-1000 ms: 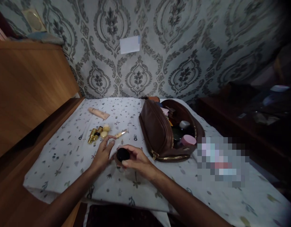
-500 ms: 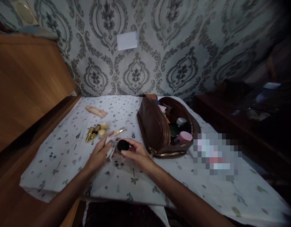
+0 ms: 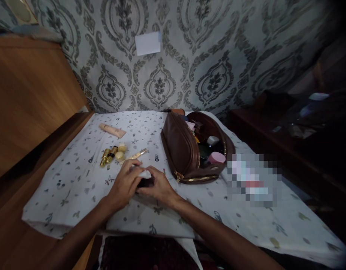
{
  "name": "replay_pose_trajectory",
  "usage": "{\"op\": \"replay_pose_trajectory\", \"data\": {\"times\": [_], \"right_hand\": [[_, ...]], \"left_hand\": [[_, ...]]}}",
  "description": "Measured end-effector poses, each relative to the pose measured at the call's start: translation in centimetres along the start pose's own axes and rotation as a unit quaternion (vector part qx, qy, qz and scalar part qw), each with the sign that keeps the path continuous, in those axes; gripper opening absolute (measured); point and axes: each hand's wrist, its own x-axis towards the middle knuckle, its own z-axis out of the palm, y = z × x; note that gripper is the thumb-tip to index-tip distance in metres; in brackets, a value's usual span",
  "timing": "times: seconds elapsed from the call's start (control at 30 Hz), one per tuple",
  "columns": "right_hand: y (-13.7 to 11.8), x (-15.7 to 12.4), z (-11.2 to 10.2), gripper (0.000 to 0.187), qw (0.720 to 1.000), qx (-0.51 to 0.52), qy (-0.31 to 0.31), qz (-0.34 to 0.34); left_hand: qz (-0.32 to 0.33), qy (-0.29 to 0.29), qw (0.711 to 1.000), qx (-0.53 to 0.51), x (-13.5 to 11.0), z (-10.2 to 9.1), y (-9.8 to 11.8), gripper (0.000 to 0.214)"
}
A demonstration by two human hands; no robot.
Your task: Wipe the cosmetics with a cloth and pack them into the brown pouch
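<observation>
My right hand (image 3: 158,186) grips a small dark round jar (image 3: 146,182) low over the patterned cloth (image 3: 77,180). My left hand (image 3: 125,182) presses a small white wipe (image 3: 144,173) onto the top of that jar, fingers curled over it. Both hands meet at the cloth's middle, just left of an open brown cosmetic bag (image 3: 186,150). Most of the jar is hidden under the fingers.
Behind the hands lie gold lipsticks (image 3: 108,155), two small yellow round pieces (image 3: 120,152), a thin gold-tipped tube (image 3: 139,153) and a beige tube (image 3: 112,130). The bag holds a pink-lidded jar (image 3: 217,157) and other pots. A wooden panel (image 3: 29,97) rises at left.
My left hand has moved right with the white wipe and now covers the jar's black lid, which showed plainly before. The camera view has tilted slightly.
</observation>
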Motion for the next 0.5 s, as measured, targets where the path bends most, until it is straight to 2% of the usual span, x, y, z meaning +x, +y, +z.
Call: {"op": "replay_pose_trajectory", "data": {"times": [0.1, 0.2, 0.37, 0.5], "right_hand": [[-0.1, 0.1, 0.1, 0.049, 0.996, 0.079, -0.009, 0.044], [-0.5, 0.2, -0.1, 0.054, 0.984, 0.157, -0.012, 0.085], [-1.4, 0.4, -0.6, 0.054, 0.975, 0.200, 0.019, 0.092], [-1.5, 0.4, -0.8, 0.056, 0.968, 0.229, 0.036, 0.101]], "left_hand": [[-0.088, 0.016, 0.995, -0.044, 0.6, -0.5, -0.5, 0.020], [-0.128, 0.028, 0.987, -0.092, 0.5, -0.7, -0.7, 0.022], [-0.138, 0.054, 0.982, -0.120, -0.6, -0.5, -0.3, 0.017], [-0.116, 0.057, 0.987, -0.092, -1.3, -0.4, 0.0, 0.025]]}}
